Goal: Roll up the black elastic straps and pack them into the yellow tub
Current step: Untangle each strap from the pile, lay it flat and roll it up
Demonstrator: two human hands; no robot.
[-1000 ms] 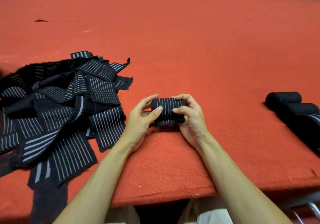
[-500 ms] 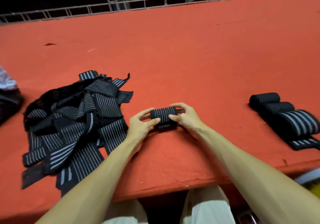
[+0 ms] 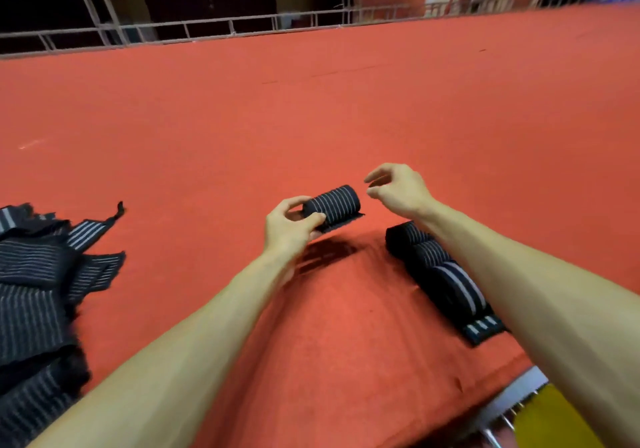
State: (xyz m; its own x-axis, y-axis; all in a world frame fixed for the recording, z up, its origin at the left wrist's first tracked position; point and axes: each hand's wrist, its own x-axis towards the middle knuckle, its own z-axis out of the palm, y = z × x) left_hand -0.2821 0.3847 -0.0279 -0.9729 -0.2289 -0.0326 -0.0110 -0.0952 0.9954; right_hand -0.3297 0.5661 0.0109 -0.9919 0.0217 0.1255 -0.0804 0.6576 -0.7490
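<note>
Black striped roll (image 3: 334, 203), centre frame, lifted clear of the red felt (image 3: 311, 118). Left hand (image 3: 289, 224) pinches its left end, tail flap loose beneath. Right hand (image 3: 398, 187) sits just right of it, fingers loosely curled, holding nothing. Rolling looks done. Next: carry it past the finished rolls (image 3: 436, 264) into the tub (image 3: 554, 420), probably that yellow patch at lower right.

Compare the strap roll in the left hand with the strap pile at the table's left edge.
The strap roll is wound into a tight cylinder; the strap pile lies flat and tangled. The left hand grips the roll above the red table, while the pile rests on it, untouched. Both are black with pale stripes.
</note>
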